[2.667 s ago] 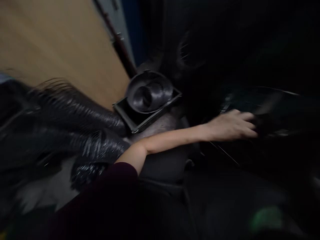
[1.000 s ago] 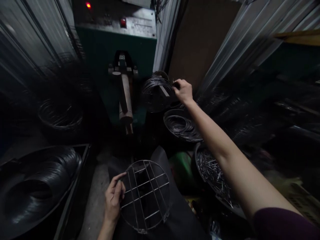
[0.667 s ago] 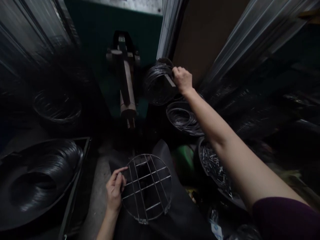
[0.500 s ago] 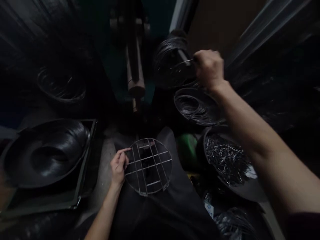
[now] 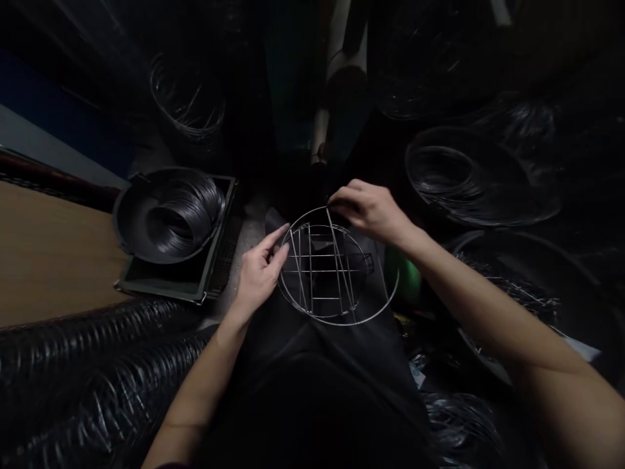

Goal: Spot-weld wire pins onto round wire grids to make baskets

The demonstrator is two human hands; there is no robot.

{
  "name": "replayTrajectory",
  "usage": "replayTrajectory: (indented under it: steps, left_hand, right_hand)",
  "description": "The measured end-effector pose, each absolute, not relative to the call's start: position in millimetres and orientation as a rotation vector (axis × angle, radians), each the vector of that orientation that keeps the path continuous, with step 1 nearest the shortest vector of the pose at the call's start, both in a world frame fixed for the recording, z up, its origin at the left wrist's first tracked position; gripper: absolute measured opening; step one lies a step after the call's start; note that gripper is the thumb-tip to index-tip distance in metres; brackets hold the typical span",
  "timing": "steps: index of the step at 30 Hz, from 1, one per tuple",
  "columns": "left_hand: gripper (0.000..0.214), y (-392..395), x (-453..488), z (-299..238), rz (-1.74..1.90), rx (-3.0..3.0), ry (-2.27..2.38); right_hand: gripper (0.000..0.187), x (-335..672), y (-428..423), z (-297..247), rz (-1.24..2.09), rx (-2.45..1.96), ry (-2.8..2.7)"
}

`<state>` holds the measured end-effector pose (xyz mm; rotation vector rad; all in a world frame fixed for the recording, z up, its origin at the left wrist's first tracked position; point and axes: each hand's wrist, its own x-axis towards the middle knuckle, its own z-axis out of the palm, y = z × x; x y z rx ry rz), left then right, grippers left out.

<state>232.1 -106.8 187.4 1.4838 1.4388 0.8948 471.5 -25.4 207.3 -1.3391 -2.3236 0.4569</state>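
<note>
A round wire rack point(image 5: 325, 298) with crossing bars sits over my dark-clad lap. A thin wire ring point(image 5: 361, 322) overlaps it, with a free end showing at the right. My left hand point(image 5: 261, 270) pinches at the left rims between thumb and index finger; how much of the rack it also grips is hard to tell. My right hand point(image 5: 368, 208) is closed on the ring's upper edge, its fingers bent down, near the top of a slanting wire. Below the machine's pale rod point(image 5: 319, 133), both hands stand apart on either side of the rack.
At left, a dark basin point(image 5: 134, 231) of coiled wire rests on a green crate point(image 5: 161, 286). Long wire coils point(image 5: 112, 384) lie lower left. To the right are a basin of wire rings point(image 5: 442, 172), a tub of wire pieces point(image 5: 530, 296) and a green object point(image 5: 410, 280).
My right hand has come down from the upper right to the rack, bringing a wire ring over it. My left hand stays at the rack's left side. The view has shifted.
</note>
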Motion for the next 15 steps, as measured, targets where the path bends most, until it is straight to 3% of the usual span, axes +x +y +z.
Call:
replayTrajectory:
  steps: [9,15]
  left_hand:
    - [0.034,-113.8,228.1,149.4,0.697,1.875,1.733]
    - [0.045,-122.1,236.0,141.7,0.682,1.937,1.831]
  right_hand:
    - [0.022,459.4,-36.7,155.6,0.478,-1.463,-2.325]
    - [0.025,455.6,-55.0,144.5,0.354,-1.526,-2.208]
